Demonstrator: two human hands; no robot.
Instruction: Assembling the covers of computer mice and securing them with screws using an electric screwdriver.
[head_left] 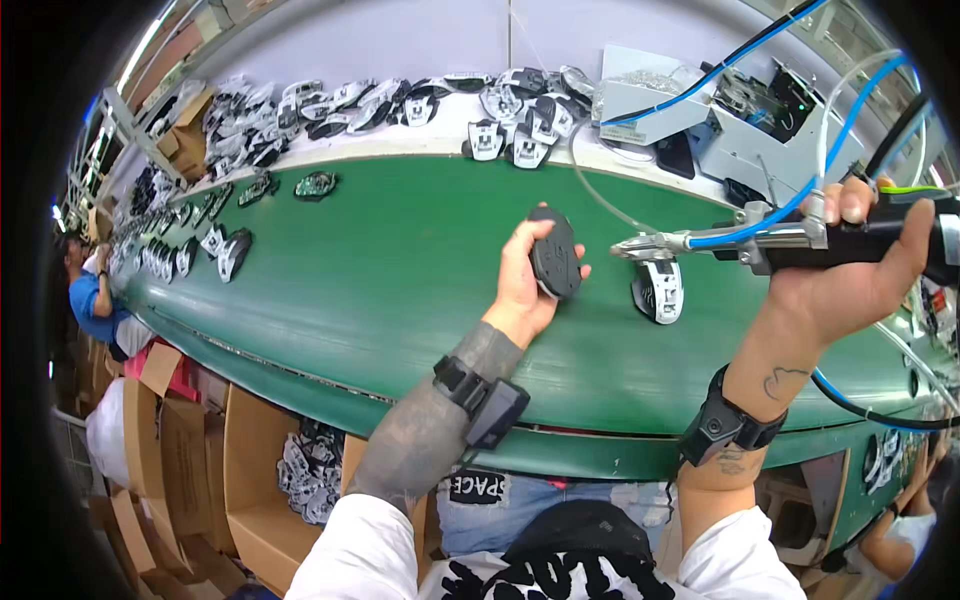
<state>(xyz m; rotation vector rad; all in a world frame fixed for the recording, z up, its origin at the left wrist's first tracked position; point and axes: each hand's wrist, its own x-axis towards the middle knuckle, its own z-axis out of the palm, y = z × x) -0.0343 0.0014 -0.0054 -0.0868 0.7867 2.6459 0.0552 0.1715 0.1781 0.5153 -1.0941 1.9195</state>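
Note:
My left hand (519, 283) is wrapped round a computer mouse (558, 256), its dark underside turned up, above the green belt. In my right hand (825, 290) lies a black electric screwdriver (845, 250), held level. Its metal nozzle points left, toward the mouse, and its tip is a little apart from it. A blue hose and a clear tube run to the tool. Beneath the nozzle, a white-and-black mouse part (660, 291) rests on the belt.
The green conveyor belt (400, 260) spans the bench. Mouse shells (370, 103) line the white back ledge. Green circuit boards (316, 185) and more mouse parts (235, 254) sit to the left. A screw feeder (765, 110) stands back right. Cardboard boxes (255, 440) and co-workers (95, 300) are nearby.

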